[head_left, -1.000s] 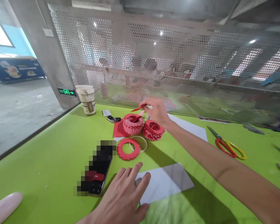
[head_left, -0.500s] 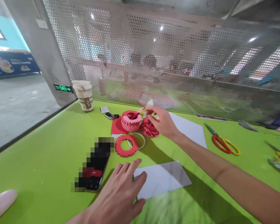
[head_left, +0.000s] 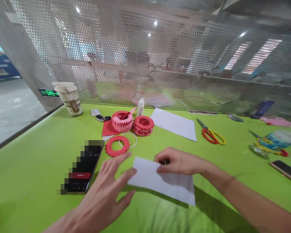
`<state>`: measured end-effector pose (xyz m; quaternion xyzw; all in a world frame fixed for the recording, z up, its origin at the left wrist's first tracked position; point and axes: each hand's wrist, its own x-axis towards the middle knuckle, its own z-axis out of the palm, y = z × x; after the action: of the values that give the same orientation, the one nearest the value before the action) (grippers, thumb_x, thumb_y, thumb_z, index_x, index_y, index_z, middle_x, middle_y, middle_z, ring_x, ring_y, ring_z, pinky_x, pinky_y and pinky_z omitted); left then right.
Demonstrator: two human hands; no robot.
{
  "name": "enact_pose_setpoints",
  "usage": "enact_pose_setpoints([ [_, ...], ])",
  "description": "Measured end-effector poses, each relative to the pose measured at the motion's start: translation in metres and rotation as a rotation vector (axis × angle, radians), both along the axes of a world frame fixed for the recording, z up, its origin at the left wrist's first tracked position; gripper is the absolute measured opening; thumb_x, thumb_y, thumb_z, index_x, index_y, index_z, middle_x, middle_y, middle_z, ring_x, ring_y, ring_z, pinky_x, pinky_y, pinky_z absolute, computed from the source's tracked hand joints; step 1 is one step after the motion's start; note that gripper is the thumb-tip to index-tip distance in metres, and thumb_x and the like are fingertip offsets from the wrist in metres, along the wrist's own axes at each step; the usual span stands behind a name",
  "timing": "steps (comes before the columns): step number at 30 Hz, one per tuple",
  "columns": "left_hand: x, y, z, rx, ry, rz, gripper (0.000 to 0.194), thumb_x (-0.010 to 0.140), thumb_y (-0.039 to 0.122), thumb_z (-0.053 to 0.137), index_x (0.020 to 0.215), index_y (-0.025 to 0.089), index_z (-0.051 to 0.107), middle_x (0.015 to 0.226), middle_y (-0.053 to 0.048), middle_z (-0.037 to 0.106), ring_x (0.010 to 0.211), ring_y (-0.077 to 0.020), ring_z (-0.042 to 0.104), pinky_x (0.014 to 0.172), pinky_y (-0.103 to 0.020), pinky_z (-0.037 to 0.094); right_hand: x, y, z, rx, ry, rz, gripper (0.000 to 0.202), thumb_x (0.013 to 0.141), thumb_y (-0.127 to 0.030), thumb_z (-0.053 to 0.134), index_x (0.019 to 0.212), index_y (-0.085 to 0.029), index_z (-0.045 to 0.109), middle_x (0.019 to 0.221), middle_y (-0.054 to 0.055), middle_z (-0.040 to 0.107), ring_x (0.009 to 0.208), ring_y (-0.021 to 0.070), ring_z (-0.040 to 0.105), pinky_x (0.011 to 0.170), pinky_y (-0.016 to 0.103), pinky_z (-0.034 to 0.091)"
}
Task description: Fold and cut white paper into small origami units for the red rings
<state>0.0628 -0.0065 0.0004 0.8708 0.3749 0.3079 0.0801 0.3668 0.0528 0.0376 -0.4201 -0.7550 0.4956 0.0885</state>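
Observation:
A small white sheet of paper is tilted a little off the green table, pinched at its far edge by my right hand. My left hand is open, fingers spread, at the paper's left end; whether it touches the paper I cannot tell. Just beyond lies a flat red paper ring with a toothed rim, partly over a thin white ring. Behind these stand a pink stack of toothed paper rings and a red stack. A white glue bottle stands upright behind them.
A phone lies left of my left hand. At the back left is a paper cup. Scissors and a larger white sheet lie toward the back right. A second phone is at the right edge. Perforated metal screen behind.
My right hand has come back from the red ring stack and taken hold of the small white paper, lifting it slightly. The view has shifted to the right.

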Motion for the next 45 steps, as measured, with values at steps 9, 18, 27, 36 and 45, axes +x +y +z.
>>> enact_pose_setpoints([
  [9, 0.041, 0.030, 0.035, -1.162, -0.532, -0.135, 0.055, 0.096, 0.034, 0.067, 0.145, 0.016, 0.049, 0.074, 0.000, 0.074, 0.063, -0.0174, 0.072, 0.052, -0.023, 0.053, -0.034, -0.034, -0.039, -0.188, 0.740, -0.521, 0.044, 0.088, -0.043, 0.086, 0.123, -0.021, 0.072, 0.101, 0.005, 0.080, 0.087, 0.0199, 0.075, 0.080, 0.031, 0.060],
  [18, 0.048, 0.043, 0.026, -1.027, -0.785, -0.034, 0.022, 0.091, 0.025, 0.064, 0.078, 0.016, 0.080, 0.080, -0.005, 0.073, 0.076, -0.0160, 0.065, 0.068, -0.024, 0.052, -0.019, -0.036, -0.040, -0.149, 0.739, -0.482, 0.023, 0.096, -0.031, 0.065, 0.102, -0.019, 0.084, 0.080, 0.004, 0.070, 0.066, 0.0152, 0.063, 0.055, 0.025, 0.050],
  [27, 0.054, 0.034, 0.014, -1.206, -0.796, -0.038, 0.063, 0.085, 0.030, 0.081, 0.138, 0.027, 0.046, 0.097, -0.003, 0.078, 0.079, -0.0240, 0.077, 0.068, -0.033, 0.060, -0.034, -0.045, -0.042, -0.005, 0.580, -0.578, 0.048, 0.092, -0.038, 0.081, 0.136, -0.027, 0.068, 0.103, 0.004, 0.074, 0.086, 0.0202, 0.069, 0.069, 0.029, 0.056],
  [36, 0.053, 0.036, 0.005, -1.210, -0.805, -0.025, 0.052, 0.091, 0.030, 0.077, 0.135, 0.022, 0.051, 0.095, -0.006, 0.082, 0.085, -0.0233, 0.078, 0.075, -0.031, 0.058, -0.033, -0.045, -0.041, 0.001, 0.459, -0.604, 0.056, 0.103, -0.063, 0.056, 0.138, -0.020, 0.065, 0.094, 0.006, 0.071, 0.075, 0.0189, 0.063, 0.058, 0.027, 0.049],
  [45, 0.058, 0.037, 0.003, -1.206, -0.922, -0.025, 0.054, 0.090, 0.026, 0.077, 0.135, 0.022, 0.048, 0.099, -0.005, 0.082, 0.085, -0.0231, 0.079, 0.076, -0.032, 0.060, -0.035, -0.048, -0.049, 0.145, 0.390, -0.683, 0.057, 0.103, -0.042, 0.066, 0.155, -0.027, 0.047, 0.076, -0.005, 0.061, 0.067, 0.0155, 0.056, 0.062, 0.026, 0.043],
])
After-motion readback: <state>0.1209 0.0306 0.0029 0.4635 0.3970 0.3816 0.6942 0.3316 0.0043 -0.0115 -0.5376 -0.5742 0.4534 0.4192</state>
